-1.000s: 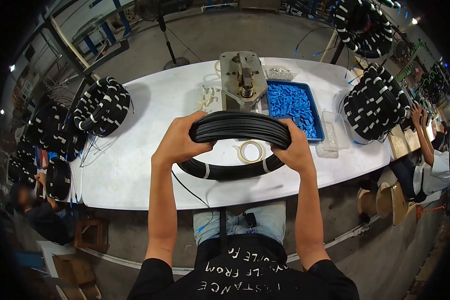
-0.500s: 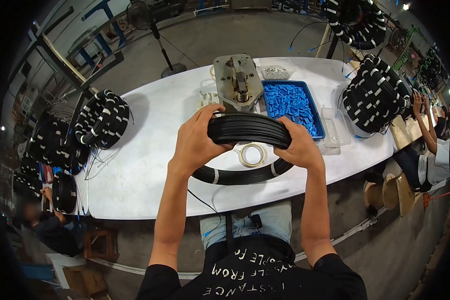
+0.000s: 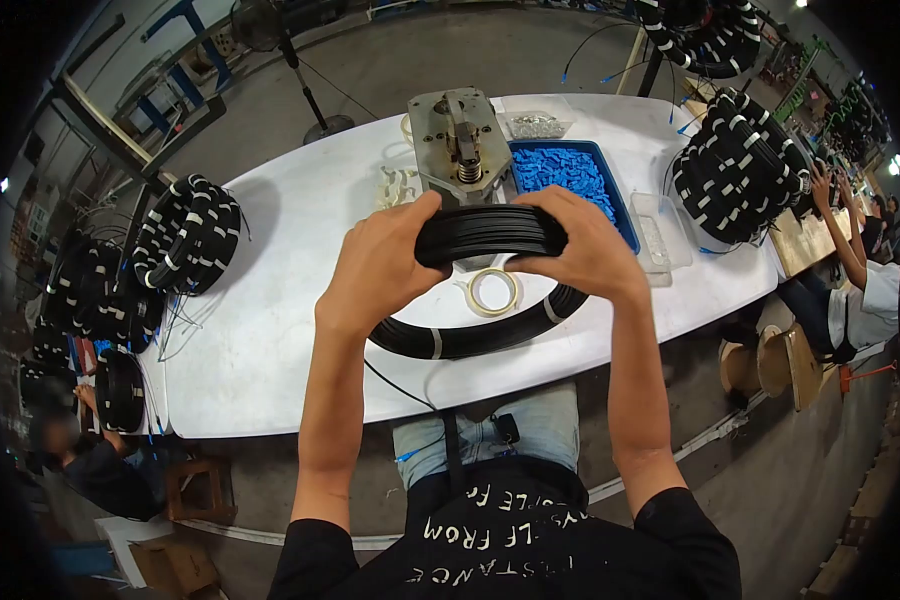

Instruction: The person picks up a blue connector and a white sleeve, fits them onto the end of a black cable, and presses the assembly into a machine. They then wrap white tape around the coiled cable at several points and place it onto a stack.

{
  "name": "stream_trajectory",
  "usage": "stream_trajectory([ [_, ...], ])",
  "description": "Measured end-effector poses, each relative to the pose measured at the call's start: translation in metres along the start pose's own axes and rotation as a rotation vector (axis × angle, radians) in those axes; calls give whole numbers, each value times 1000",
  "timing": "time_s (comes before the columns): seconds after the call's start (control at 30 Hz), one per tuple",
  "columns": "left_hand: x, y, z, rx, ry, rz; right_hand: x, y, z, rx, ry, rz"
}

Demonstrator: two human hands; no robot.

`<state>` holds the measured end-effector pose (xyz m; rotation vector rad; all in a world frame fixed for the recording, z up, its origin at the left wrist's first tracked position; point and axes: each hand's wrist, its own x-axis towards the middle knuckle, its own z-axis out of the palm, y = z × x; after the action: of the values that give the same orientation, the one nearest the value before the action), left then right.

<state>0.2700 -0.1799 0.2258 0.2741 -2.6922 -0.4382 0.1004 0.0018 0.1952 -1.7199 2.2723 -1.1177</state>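
Note:
A coil of black cable [image 3: 490, 232] is tilted up over the white table, with pale tape bands round its lower part. My left hand [image 3: 385, 255] is wrapped round the upper left of the coil. On the upper right, my right hand [image 3: 585, 240] grips the same coil, thumb below and fingers above. A roll of pale tape [image 3: 492, 292] shows through the coil's opening. Just beyond the coil stands a metal press device [image 3: 458, 140], its base partly hidden. One cable end with a blue tip [image 3: 407, 456] hangs over my lap.
A blue tray [image 3: 625, 215] of blue parts is right of the device, near clear plastic boxes [image 3: 655, 240]. Taped coils stand at the left [image 3: 188, 235] and right [image 3: 740, 170] of the white table [image 3: 270, 340]. Other people [image 3: 870, 300] are at both sides.
My right hand has shifted inward along the top of the coil, closer to my left hand. The whole view has moved slightly.

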Motion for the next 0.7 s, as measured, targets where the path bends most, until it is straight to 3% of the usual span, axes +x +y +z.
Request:
stream_trajectory([
  [0.1, 10, 11, 2, -64, -183, -169, -6, -4, 10, 24, 58, 85],
  [0.17, 14, 7, 15, -95, -91, 14, -13, -4, 15, -160, 309, -13],
  [0.2, 17, 7, 22, -92, -94, 17, -18, -8, 15, -158, 313, -10],
  [0.27, 22, 10, 34, -144, 28, 85, -28, -31, 16, -427, 650, -32],
  [0.3, 25, 13, 36, -139, 24, 85, -37, -35, 26, -421, 651, -30],
  [0.37, 30, 19, 35, -102, -30, 36, -59, -34, 56, -215, 908, -127],
  [0.43, 32, 21, 35, -102, -38, 36, -73, -21, 96, 52, 779, -163],
  [0.5, 32, 23, 37, -108, -59, 44, -65, 10, 146, 261, 454, 75],
  [0.57, 35, 20, 37, -134, -80, 79, -51, 49, 178, 267, 164, 276],
  [0.7, 35, 27, 31, -124, -140, 34, -39, 85, 218, -73, 208, 242],
])
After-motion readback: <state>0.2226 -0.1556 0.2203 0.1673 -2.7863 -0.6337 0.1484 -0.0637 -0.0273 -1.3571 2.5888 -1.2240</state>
